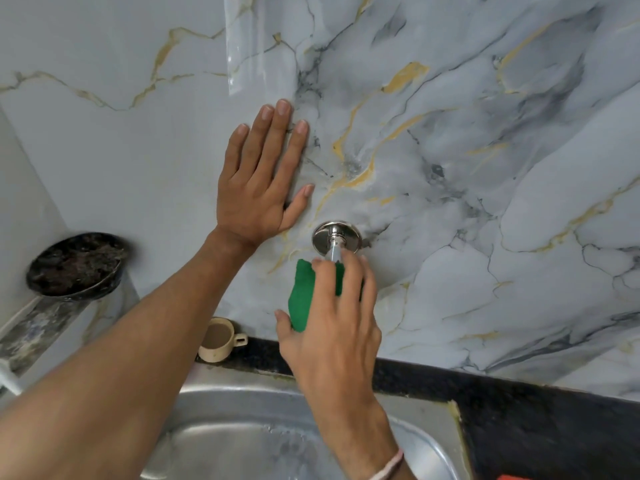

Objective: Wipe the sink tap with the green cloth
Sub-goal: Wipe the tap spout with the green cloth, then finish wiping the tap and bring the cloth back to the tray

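Observation:
The chrome sink tap (335, 241) comes out of the marble-patterned wall through a round flange; only its base and a short piece of stem show. My right hand (334, 318) is closed around the tap body with the green cloth (302, 296) wrapped under the fingers, so the rest of the tap is hidden. The cloth sticks out to the left of my fingers. My left hand (263, 178) lies flat on the wall, fingers spread, up and to the left of the flange, holding nothing.
A steel sink basin (242, 441) lies below the tap. A beige cup (219, 340) stands on the black counter ledge (485, 393) at the wall. A dark round pan (74, 265) rests on a ledge at the left.

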A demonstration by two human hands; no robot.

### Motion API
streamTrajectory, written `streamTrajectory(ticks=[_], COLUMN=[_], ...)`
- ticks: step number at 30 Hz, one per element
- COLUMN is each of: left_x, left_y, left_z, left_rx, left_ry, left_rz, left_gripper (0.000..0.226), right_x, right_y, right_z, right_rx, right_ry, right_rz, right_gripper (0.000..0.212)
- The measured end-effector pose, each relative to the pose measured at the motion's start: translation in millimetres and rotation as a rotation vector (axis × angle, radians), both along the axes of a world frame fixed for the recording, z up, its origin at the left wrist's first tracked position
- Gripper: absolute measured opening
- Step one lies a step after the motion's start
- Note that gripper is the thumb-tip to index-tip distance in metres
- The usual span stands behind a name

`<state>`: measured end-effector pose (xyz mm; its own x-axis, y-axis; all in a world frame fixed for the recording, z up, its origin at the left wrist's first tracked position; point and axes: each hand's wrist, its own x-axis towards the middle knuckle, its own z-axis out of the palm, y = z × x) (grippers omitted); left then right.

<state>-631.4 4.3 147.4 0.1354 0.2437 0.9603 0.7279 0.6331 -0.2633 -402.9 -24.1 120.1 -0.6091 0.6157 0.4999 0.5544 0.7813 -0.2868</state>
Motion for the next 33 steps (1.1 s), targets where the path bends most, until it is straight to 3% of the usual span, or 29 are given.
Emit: streamTrajectory(ticks=[4, 7, 10, 12, 13, 15, 18, 20, 24, 26, 28, 30, 33], left_x=[11, 37, 85, 134, 163, 224, 303, 345, 408, 435, 466, 498, 541], left_y=[-9, -24, -50, -72, -83, -102, -114, -113, -97, -88, -78, -68, -51], left_z=[5, 14, 23, 19, 15, 4, -14, -29, -52, -63, -78, -96, -126], left_rx=[-0.070, -0.159, -0.210, -0.176, -0.157, -0.207, -0.532, -0.671, -0.515, -0.472, -0.429, -0.395, -0.375], left_ry=[-0.075, -0.204, -0.516, -0.790, -0.918, -1.176, -1.634, -1.861, -1.871, -1.822, -1.814, -1.840, -2.007], left_rz=[0.016, 0.028, -0.157, -0.401, -0.509, -0.685, -0.829, -0.882, -0.866, -0.820, -0.760, -0.680, -0.626], left_gripper=[0.072, 0.069, 0.062, 0.051, 0.046, 0.044, 0.067, 0.062, 0.010, 0.013, 0.016, 0.015, 0.034], right_x=[23, 46, 87, 122, 143, 183, 233, 261, 323, 358, 392, 421, 465], right_y=[-7, -14, -13, 0, 7, 13, 30, 40, 61, 69, 74, 76, 85], right_z=[-16, -17, -10, -11, -16, -23, -35, -37, -49, -58, -64, -78, -106], right_rx=[-0.059, -0.252, -0.858, -1.611, -1.974, -2.271, -2.368, -2.339, -2.311, -2.324, -2.247, -2.037, -1.744], right_ry=[0.008, 0.128, 0.440, 0.647, 0.637, 0.539, 0.489, 0.487, 0.501, 0.503, 0.507, 0.511, 0.575], right_rz=[0.118, 0.230, 0.237, 0.231, 0.245, 0.288, 0.379, 0.374, 0.261, 0.257, 0.254, 0.179, 0.001], right_gripper=[0.096, 0.086, 0.056, 0.039, 0.038, 0.049, 0.083, 0.098, 0.105, 0.106, 0.088, 0.062, 0.037])
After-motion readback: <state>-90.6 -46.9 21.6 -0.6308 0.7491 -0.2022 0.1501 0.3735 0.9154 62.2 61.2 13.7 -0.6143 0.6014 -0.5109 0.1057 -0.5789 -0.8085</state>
